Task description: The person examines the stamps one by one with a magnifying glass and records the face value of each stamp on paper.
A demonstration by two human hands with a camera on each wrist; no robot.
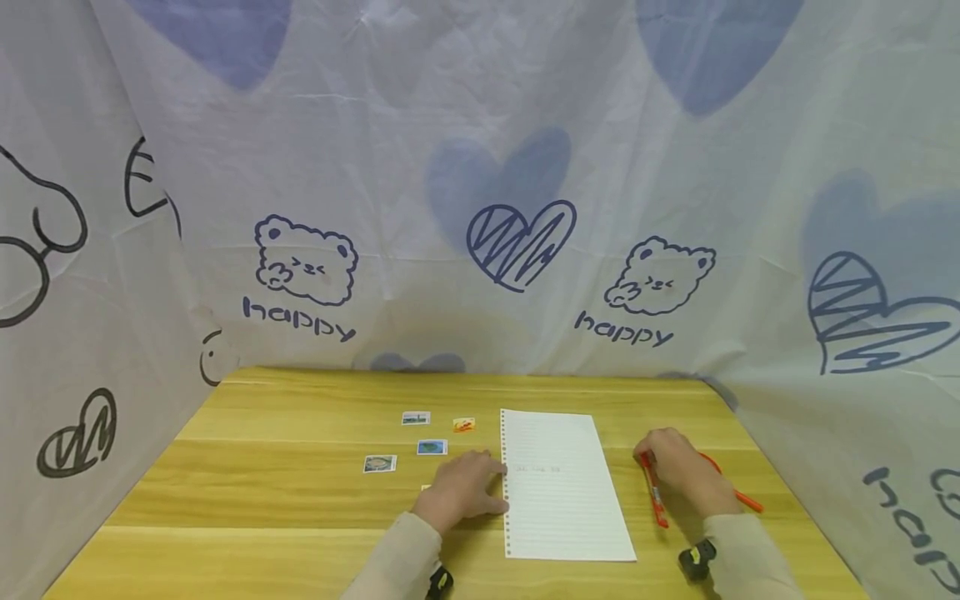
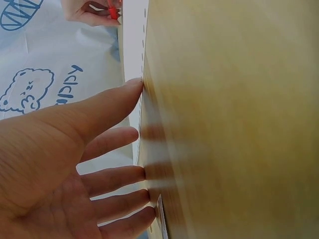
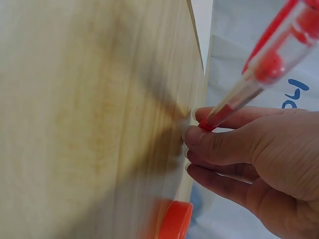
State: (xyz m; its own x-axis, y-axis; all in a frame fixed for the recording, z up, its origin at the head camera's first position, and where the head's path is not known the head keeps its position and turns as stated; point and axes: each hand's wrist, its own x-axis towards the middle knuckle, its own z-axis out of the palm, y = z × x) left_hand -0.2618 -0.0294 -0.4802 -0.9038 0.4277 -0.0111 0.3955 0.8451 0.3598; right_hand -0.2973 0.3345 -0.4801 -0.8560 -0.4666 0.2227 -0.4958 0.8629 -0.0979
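Observation:
A sheet of lined white paper (image 1: pixel 566 517) with punched holes down its left edge lies on the table, with a short line of faint writing. My left hand (image 1: pixel 463 490) rests at that edge, its fingers (image 2: pixel 117 180) spread and fairly straight, thumb tip touching the paper. To the right of the sheet, my right hand (image 1: pixel 672 467) pinches a red pen with a clear barrel (image 3: pixel 238 99) between thumb and forefinger, near one end. Partly hidden behind that hand is a red round-rimmed thing with a handle (image 1: pixel 748 501).
Several small picture stamps lie left of the paper: a green-blue one (image 1: pixel 432 447), a yellow-red one (image 1: pixel 463 425), a grey one (image 1: pixel 416 418) and a brownish one (image 1: pixel 380 463). Another shows partly beside my left hand. Patterned white cloth (image 1: pixel 405 292) hangs around the wooden table (image 1: pixel 247 492).

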